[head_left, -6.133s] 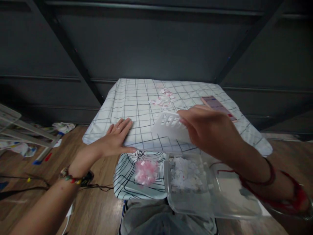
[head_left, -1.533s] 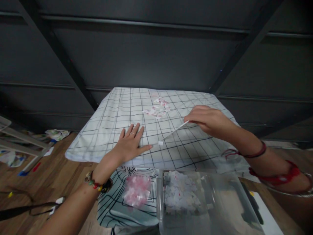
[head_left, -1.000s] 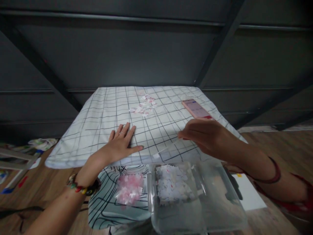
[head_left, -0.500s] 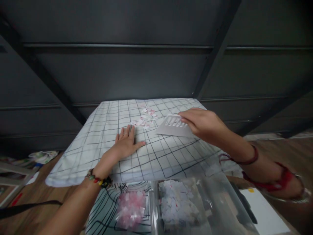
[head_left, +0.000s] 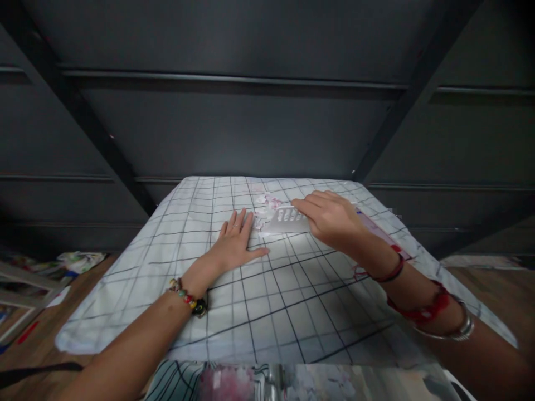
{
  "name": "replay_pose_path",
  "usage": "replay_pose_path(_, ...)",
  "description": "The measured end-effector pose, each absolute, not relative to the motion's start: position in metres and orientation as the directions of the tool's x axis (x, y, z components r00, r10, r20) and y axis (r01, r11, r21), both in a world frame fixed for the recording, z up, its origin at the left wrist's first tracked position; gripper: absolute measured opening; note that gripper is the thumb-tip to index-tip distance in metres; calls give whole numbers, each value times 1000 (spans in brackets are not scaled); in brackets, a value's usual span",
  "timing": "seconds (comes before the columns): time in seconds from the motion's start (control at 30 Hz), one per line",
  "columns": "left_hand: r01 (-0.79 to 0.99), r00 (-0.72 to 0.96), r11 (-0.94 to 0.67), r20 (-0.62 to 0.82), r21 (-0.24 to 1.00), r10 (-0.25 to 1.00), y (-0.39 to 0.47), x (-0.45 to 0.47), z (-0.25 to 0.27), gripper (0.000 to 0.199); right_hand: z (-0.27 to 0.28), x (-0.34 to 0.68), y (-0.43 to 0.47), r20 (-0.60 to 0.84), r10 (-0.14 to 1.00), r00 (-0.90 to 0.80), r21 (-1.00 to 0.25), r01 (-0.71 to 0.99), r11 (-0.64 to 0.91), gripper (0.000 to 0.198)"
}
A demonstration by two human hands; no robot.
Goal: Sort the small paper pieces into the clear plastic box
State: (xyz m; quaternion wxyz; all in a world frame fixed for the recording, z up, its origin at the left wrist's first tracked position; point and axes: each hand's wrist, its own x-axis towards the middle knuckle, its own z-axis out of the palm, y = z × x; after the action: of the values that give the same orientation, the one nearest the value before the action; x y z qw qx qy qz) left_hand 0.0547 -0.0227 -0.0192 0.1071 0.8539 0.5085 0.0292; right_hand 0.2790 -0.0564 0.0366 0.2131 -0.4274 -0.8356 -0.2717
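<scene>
My right hand (head_left: 330, 220) grips a white slotted plastic scraper (head_left: 288, 224) from above, its lower edge on the white checked cloth (head_left: 167, 273). Small white and pink paper bits (head_left: 268, 199) lie just behind the scraper and to its left, some partly covered by it. To the left, my left hand (head_left: 236, 245) rests flat with fingers spread, its fingertips close to the bits. It holds nothing. Fingers of my right hand hide the scraper's far end.
A clear plastic box (head_left: 376, 384) and a bag of pink pieces (head_left: 228, 384) are at the near edge. Beyond my right wrist lies a flat pinkish item (head_left: 378, 229). A dark panelled wall (head_left: 242, 133) rises behind the cloth. At the left stands a pale rack (head_left: 25, 301).
The scraper in my right hand has moved left, from beside the paper bits up against them, and is lowered onto the cloth. The view has shifted, showing less of the box.
</scene>
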Motion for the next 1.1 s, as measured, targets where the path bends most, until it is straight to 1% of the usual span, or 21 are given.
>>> replay_pose_path(0.3,855,485,-464,-38,231,874,-22,46,-26,106,49,267,-70,562,523,-640,369,760,534,32)
replay_pose_path(0.4,866,471,-445,-74,228,879,-23,44,-26,111,51,265,-73,566,504,-652,396,752,528,32)
replay_pose_path(0.53,888,441,-408,-145,210,885,-27,37,-23,118,50,265,-78,548,502,-669,390,735,554,33)
replay_pose_path(0.67,886,451,-421,-156,195,879,-33,27,-21,115,51,270,-80,548,506,-666,405,740,537,34)
replay_pose_path(0.73,877,471,-442,-148,189,870,-37,23,-22,110,50,273,-78,566,502,-654,387,748,539,35)
replay_pose_path(0.87,868,487,-461,-128,185,864,-43,20,-23,105,44,277,-70,580,527,-621,301,765,570,36)
replay_pose_path(1.0,860,494,-470,-89,197,865,-48,20,-24,100,40,282,-67,597,532,-601,289,779,556,37)
replay_pose_path(1.1,865,485,-460,-100,200,869,-50,22,-22,100,40,283,-69,601,518,-609,285,768,573,38)
